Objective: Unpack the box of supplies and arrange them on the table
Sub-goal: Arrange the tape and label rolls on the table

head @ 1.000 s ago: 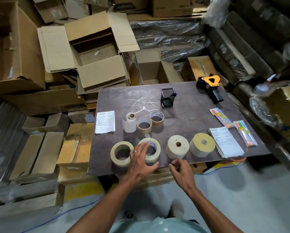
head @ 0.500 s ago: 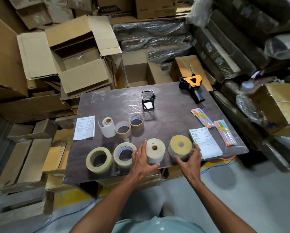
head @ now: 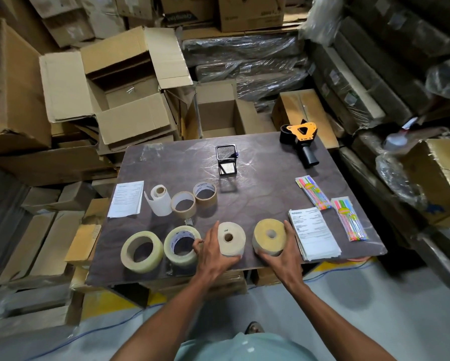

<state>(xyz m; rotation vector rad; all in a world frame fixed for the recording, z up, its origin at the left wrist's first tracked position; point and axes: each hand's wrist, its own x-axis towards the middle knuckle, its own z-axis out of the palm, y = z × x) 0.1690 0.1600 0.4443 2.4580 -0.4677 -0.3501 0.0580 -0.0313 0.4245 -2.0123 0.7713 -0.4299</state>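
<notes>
Since the earlier frame my left hand (head: 213, 252) has left the clear tape roll (head: 180, 246) and now cups the left flank of the cream label roll (head: 230, 238), while my right hand (head: 283, 252) has come up to curl round the yellow label roll (head: 270, 237), fingers on its right side and thumb under its near edge.

Largest worry first: the desk (head: 257, 183) is a loose-looking board over stacked cartons, and this front row sits at lower centre, close to its near edge. Pulling either roll toward me could tip it off onto the floor. Smaller risk: nudging the yellow roll right would ruffle the paper stack (head: 313, 234) just beside it. The cream roll could also bump the clear one.

Containers, big to small: the open carton (head: 119, 92) at upper left shows only its own flaps and bare bottom, so I judge unpacking done. The smaller open box (head: 218, 113) behind the desk looks empty. The mesh pen holder (head: 227, 158) at centre holds nothing.
</notes>
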